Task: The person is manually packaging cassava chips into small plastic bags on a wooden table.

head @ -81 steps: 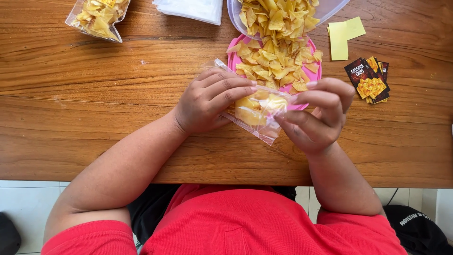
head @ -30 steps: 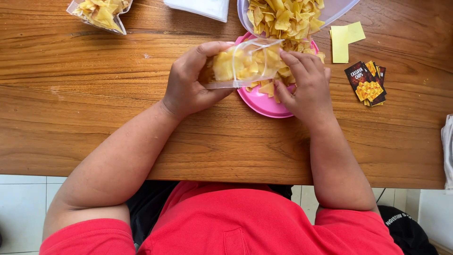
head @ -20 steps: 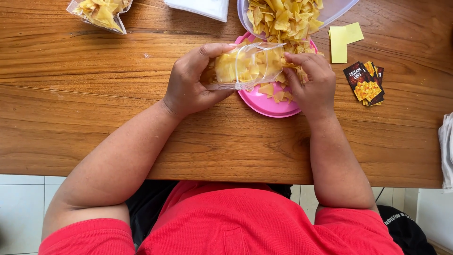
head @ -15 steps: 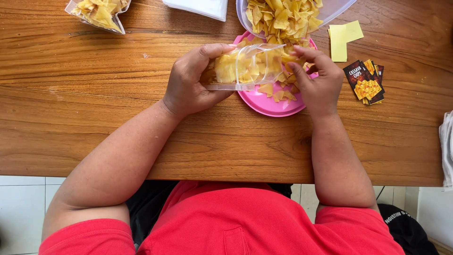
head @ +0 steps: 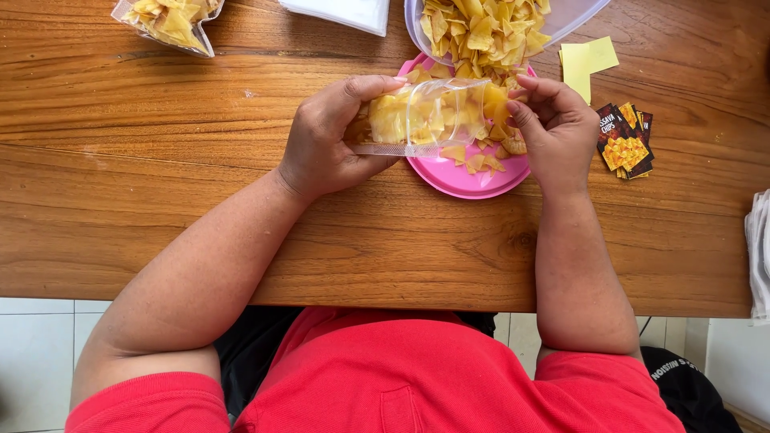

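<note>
Clear zip-top plastic bag [head: 425, 116], partly filled with yellow chips [head: 401, 120]: held on its side just above the round pink plastic plate [head: 473, 183], mouth turned to the right. Gripped at its closed end by the left hand [head: 325, 140], thumb below and fingers curled over the top, clamped on the plastic. Met at the open mouth by the right hand [head: 553, 128], fingertips drawn together in a pinch on a few chips.

Judged best done with the mouth kept wide and low over the plate, so that strays landed on it and not on the brown wooden table [head: 160, 208]. Better also with small pinches and a light touch, since such thin chips probably cracked easily, and with the zip strip kept free of crumbs.

Seen around:
- a clear plastic tub [head: 579, 14] of chips, touching the plate's far edge;
- a filled clear bag [head: 168, 20] at the far left;
- a stack of white flat bags [head: 345, 12] between them;
- pale yellow paper slips [head: 581, 64] right of the tub;
- a small fanned stack of dark rectangular labels [head: 630, 144] with a yellow chip picture, just beside the right hand.
</note>
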